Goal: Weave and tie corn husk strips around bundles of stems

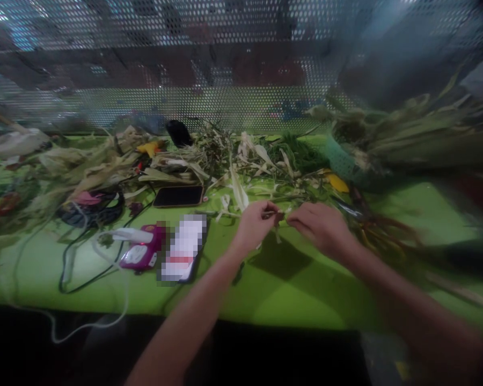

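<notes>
Above the green tabletop point(233, 300), my left hand point(258, 222) has its fingers pinched together on a thin pale strip, partly hidden by the fingers. Close by on its right, my right hand point(321, 225) is also closed, fingertips turned toward the left ones; what it holds is too small and blurred to make out. Just behind my left hand stands a long pale dried husk leaf point(238, 187). Dry husk scraps point(261, 155) and stems lie heaped beyond both hands. Scissors point(346, 208) with dark blades rest right of my right hand.
Left of my forearm lie a lit phone point(185, 249), a purple power adapter point(145, 249) with cables, and a dark phone point(178, 196). At the right, a teal basket point(340, 155) bears long dried leaves point(418, 139). Perforated metal mesh point(225, 102) closes off the back.
</notes>
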A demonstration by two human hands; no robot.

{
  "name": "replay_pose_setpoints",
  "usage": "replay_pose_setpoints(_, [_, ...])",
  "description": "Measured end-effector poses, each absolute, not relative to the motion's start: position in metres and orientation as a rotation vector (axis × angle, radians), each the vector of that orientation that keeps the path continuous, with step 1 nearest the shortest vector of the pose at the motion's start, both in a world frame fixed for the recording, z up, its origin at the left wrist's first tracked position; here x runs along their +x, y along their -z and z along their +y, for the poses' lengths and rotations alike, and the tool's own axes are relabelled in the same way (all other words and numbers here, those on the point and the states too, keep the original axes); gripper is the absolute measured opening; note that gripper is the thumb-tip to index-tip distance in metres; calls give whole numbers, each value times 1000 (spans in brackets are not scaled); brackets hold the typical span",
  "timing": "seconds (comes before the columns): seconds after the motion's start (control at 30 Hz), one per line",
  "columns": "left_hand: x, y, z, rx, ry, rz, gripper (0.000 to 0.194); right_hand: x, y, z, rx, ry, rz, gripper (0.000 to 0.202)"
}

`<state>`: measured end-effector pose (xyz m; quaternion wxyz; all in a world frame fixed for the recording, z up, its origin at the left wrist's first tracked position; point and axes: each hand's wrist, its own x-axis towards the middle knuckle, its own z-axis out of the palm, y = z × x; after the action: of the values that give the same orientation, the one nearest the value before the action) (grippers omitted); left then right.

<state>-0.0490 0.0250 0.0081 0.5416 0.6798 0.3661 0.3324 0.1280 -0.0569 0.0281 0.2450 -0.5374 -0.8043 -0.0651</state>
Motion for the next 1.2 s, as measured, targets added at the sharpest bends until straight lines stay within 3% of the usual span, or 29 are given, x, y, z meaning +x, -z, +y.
replay_pose_setpoints(0.13, [-49,-6,22,1723,-660,800,8,132,-31,-55,-1463,25,-2147,19])
replay_pose_setpoints(0.33, [-52,-7,22,1431,-491,579,19,144,-37,-43,-1509,-769,-1672,17])
replay_pose_setpoints(0.43, [-51,-11,22,1239,-593,568,23,141,-36,-42,-1513,-904,-1548,20])
replay_pose_setpoints(0.57, [-47,-13,23,1137,-686,630,28,133,-35,-48,-1513,-702,-1620,14])
replay_pose_setpoints(0.83, [-44,-6,24,1192,-788,700,21,128,-32,-56,-1444,-82,-1963,15])
replay_pose_setpoints(1.2, [-39,-7,13,1487,-824,865,9,119,-31,-58,-1486,-23,-2048,16])
